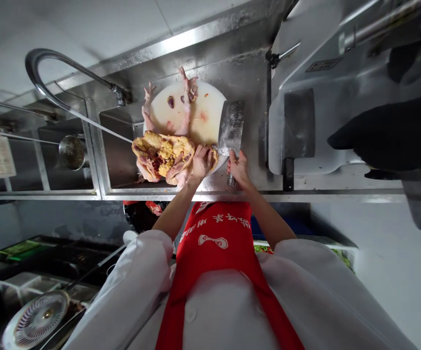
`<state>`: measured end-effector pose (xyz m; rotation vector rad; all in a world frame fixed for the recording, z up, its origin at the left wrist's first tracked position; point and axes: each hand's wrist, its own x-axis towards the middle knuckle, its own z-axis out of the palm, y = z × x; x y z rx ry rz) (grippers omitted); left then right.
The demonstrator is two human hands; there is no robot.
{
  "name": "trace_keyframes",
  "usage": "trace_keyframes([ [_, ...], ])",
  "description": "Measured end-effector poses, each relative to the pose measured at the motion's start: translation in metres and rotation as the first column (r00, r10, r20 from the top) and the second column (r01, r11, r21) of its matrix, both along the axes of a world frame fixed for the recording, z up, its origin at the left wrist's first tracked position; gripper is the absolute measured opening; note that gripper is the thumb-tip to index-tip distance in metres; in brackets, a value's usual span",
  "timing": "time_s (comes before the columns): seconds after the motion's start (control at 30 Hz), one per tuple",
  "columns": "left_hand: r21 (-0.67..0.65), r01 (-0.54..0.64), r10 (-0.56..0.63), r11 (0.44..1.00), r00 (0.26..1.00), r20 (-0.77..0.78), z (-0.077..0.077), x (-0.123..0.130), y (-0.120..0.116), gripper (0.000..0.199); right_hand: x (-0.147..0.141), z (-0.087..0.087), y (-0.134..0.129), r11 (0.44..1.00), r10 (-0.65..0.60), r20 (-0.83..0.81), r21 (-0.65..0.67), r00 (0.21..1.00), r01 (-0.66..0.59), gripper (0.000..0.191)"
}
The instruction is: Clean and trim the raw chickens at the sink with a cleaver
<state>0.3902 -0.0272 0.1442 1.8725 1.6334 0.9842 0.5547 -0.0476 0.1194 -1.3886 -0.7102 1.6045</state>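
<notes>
In the head view, my right hand (238,166) is wrapped round the handle of a wide cleaver (231,124). The blade lies by the right edge of a round white cutting board (210,109). My left hand (201,162) is closed on a small yellowish piece of chicken innards (214,154), close to the blade's lower left corner; its exact kind is hard to make out. Left of that hand an opened whole chicken (165,154) shows yellow fat inside, its feet pointing to the back. Dark red organ pieces (170,101) lie on the board.
A sink basin (117,131) is at the left under a curved faucet (64,58). A second cleaver (298,126) rests at the right on a pale board beside a large metal machine (316,53). A metal bowl (72,151) sits further left.
</notes>
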Motion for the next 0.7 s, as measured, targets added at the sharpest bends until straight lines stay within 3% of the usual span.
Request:
trace_keyframes([
  [0.1, -0.006, -0.019, 0.019, 1.0, 0.999, 0.03, 0.001, 0.003, -0.002, 0.042, -0.004, -0.002, -0.001, 0.996, -0.084, 0.05, -0.022, 0.995, 0.085, 0.055],
  [0.33, -0.018, -0.054, 0.056, 0.998, 0.994, 0.094, -0.001, 0.006, -0.005, 0.041, 0.0, 0.007, -0.016, 0.992, -0.026, -0.043, -0.122, 0.999, 0.021, 0.06],
  [0.53, 0.011, -0.05, 0.048, 0.999, 0.987, 0.151, -0.008, 0.003, -0.005, 0.04, 0.024, 0.01, -0.004, 0.981, 0.154, -0.068, -0.105, 0.986, -0.16, 0.061],
  [0.7, 0.046, -0.036, 0.029, 0.998, 0.99, 0.138, -0.008, 0.004, -0.006, 0.038, 0.051, 0.021, -0.014, 0.935, 0.327, 0.015, -0.152, 0.945, -0.321, 0.063],
])
